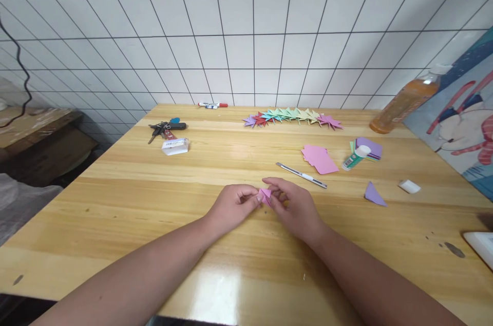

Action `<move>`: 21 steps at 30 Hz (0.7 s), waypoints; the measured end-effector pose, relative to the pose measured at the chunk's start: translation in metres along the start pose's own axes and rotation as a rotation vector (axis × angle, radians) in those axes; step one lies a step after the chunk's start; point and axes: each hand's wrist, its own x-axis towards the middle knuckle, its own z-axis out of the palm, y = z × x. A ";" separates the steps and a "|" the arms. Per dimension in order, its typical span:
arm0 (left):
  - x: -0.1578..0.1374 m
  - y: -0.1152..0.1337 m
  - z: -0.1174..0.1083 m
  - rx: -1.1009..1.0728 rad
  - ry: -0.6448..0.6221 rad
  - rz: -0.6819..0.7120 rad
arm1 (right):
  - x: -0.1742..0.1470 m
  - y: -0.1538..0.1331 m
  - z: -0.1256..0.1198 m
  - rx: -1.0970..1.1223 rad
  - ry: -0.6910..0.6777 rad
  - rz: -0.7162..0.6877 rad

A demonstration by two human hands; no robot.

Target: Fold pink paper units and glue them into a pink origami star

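Observation:
A small folded piece of pink paper (265, 194) is held between both hands, just above the middle of the wooden table (134, 203). My left hand (233, 206) pinches its left side between thumb and fingers. On the right side, my right hand (296, 208) grips it with the thumb in front and the index finger raised a little. The fingertips cover part of the paper's edges. Just beyond my right hand lies a slim utility knife (301, 175). Past that is a stack of pink paper sheets (320, 158).
Along the back runs a row of colourful folded paper stars (292, 116). A glue stick (356, 157) leans on a stack of coloured paper (370, 147). Purple folded paper (374, 194), an eraser-like white block (409, 186), a bottle (404, 102), keys (166, 128), a small box (175, 146) and a marker (212, 105) lie around.

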 end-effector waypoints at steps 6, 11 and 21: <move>0.000 0.003 -0.002 -0.045 -0.034 0.009 | 0.000 -0.005 -0.004 -0.070 -0.067 -0.096; 0.000 0.005 -0.005 -0.134 -0.014 -0.029 | 0.001 -0.006 -0.005 -0.069 -0.033 -0.112; 0.003 0.002 -0.004 -0.165 -0.018 -0.050 | 0.003 -0.006 -0.006 -0.098 -0.090 0.048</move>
